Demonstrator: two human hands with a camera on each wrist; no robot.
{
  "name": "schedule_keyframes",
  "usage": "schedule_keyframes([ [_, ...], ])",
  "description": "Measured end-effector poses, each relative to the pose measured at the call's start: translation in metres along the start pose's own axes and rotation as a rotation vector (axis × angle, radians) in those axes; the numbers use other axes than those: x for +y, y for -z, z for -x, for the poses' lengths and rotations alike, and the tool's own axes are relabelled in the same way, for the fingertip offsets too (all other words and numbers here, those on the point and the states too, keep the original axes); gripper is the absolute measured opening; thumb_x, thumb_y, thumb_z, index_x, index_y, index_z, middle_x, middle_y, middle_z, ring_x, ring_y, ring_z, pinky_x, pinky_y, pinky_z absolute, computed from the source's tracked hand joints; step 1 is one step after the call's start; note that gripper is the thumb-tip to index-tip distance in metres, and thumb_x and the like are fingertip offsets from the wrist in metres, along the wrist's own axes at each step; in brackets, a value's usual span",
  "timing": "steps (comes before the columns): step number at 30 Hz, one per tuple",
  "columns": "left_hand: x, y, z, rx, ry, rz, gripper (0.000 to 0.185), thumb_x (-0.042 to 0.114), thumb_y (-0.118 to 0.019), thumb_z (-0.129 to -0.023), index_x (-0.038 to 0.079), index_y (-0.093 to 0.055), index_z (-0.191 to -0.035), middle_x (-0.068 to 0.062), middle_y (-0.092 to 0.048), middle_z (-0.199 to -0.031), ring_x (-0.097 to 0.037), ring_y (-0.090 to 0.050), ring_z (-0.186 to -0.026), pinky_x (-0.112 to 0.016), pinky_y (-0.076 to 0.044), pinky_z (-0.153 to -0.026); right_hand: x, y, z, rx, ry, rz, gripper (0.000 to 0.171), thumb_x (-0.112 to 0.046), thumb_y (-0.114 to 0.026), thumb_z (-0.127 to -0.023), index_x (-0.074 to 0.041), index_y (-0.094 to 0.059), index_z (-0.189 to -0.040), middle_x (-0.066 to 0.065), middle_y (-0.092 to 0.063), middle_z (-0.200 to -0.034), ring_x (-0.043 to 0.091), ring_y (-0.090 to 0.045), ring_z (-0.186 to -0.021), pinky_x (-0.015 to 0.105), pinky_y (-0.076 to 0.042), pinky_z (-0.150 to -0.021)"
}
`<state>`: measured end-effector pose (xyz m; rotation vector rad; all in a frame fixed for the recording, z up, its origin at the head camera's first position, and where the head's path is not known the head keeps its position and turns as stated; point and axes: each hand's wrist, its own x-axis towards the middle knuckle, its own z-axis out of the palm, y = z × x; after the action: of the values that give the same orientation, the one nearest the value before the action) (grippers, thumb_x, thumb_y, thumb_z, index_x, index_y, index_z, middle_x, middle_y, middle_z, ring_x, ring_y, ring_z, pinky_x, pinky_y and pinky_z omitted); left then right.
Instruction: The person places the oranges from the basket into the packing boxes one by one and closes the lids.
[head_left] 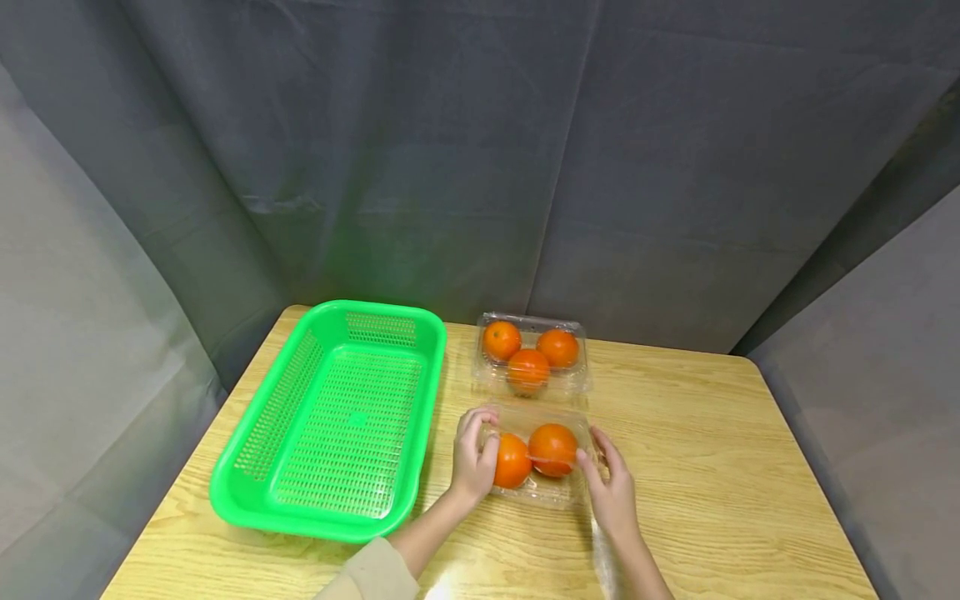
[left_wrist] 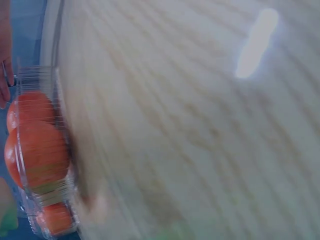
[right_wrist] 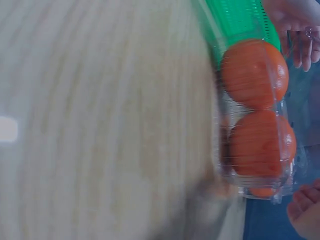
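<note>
A clear plastic clamshell box (head_left: 542, 493) lies on the table in front of me, with two oranges (head_left: 553, 450) side by side in it. My left hand (head_left: 474, 458) grips its left side, fingers curled over the edge by the left orange (head_left: 512, 461). At the opposite end, my right hand (head_left: 611, 483) holds the right edge between thumb and fingers. The right wrist view shows the box's clear wall (right_wrist: 225, 165) side-on, with the right hand (right_wrist: 306, 210) at its near end. In the left wrist view, the left hand (left_wrist: 6, 205) shows only partly at the frame edge.
Just behind is a second clear box (head_left: 551, 385) with three oranges (head_left: 528, 370). A green plastic basket (head_left: 431, 392) with perforated sides stands on the left of the wooden table (head_left: 697, 467). Grey cloth (head_left: 450, 167) hangs behind the table and along both sides.
</note>
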<state>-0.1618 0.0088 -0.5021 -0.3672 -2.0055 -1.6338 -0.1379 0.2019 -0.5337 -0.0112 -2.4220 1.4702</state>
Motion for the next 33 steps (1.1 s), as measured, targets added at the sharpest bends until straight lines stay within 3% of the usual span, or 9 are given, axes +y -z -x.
schedule_keyframes([
  [4, -0.017, -0.001, 0.008, -0.017, -0.074, -0.044, 0.018, -0.01, -0.047, -0.066, -0.003, -0.054, -0.08, -0.017, -0.058, -0.093, -0.034, -0.053, -0.094, -0.046, -0.041, -0.088, 0.007, -0.002, 0.005, 0.002, 0.023, 0.0, 0.049, -0.014, -0.055, -0.09, 0.003, -0.04, -0.133, 0.021, -0.043, -0.135, 0.034, -0.038, -0.125, 0.043, -0.03, -0.099],
  [7, -0.04, -0.002, 0.015, -0.041, -0.133, -0.068, 0.018, -0.006, -0.049, -0.066, -0.002, -0.056, -0.082, -0.013, -0.059, -0.097, -0.03, -0.053, -0.098, -0.045, -0.041, -0.089, 0.014, -0.001, 0.01, -0.022, 0.045, 0.004, 0.051, -0.013, -0.056, -0.089, 0.001, -0.039, -0.135, 0.021, -0.04, -0.137, 0.037, -0.034, -0.127, 0.053, -0.027, -0.101],
  [10, -0.056, -0.001, 0.021, -0.091, -0.149, -0.095, 0.019, -0.002, -0.051, -0.067, 0.0, -0.058, -0.084, -0.012, -0.059, -0.1, -0.026, -0.051, -0.103, -0.043, -0.041, -0.091, 0.015, -0.001, 0.014, -0.052, 0.077, 0.011, 0.053, -0.011, -0.056, -0.089, 0.003, -0.036, -0.135, 0.024, -0.037, -0.138, 0.043, -0.03, -0.128, 0.061, -0.024, -0.1],
  [16, -0.063, 0.004, 0.027, -0.164, -0.195, -0.147, 0.019, 0.001, -0.053, -0.067, 0.003, -0.058, -0.086, -0.013, -0.059, -0.103, -0.027, -0.049, -0.107, -0.044, -0.04, -0.094, 0.024, 0.0, 0.019, -0.082, 0.117, 0.009, 0.059, -0.004, -0.061, -0.084, 0.005, -0.034, -0.136, 0.028, -0.035, -0.138, 0.048, -0.028, -0.126, 0.066, -0.023, -0.096],
  [25, -0.071, 0.009, 0.037, -0.245, -0.223, -0.203, 0.024, 0.002, -0.055, -0.066, 0.006, -0.059, -0.089, -0.008, -0.057, -0.11, -0.025, -0.048, -0.111, -0.04, -0.039, -0.096, 0.039, -0.005, 0.027, -0.09, 0.072, 0.028, 0.066, -0.015, -0.066, -0.082, -0.009, -0.035, -0.14, 0.015, -0.036, -0.142, 0.034, -0.029, -0.13, 0.061, -0.023, -0.1],
  [33, -0.07, 0.011, 0.037, -0.255, -0.243, -0.187, 0.024, 0.002, -0.057, -0.066, 0.006, -0.059, -0.09, -0.01, -0.056, -0.111, -0.026, -0.047, -0.111, -0.038, -0.038, -0.097, 0.041, -0.003, 0.028, -0.113, 0.047, 0.028, 0.067, -0.018, -0.065, -0.083, -0.011, -0.033, -0.141, 0.014, -0.033, -0.144, 0.034, -0.026, -0.132, 0.062, -0.022, -0.1],
])
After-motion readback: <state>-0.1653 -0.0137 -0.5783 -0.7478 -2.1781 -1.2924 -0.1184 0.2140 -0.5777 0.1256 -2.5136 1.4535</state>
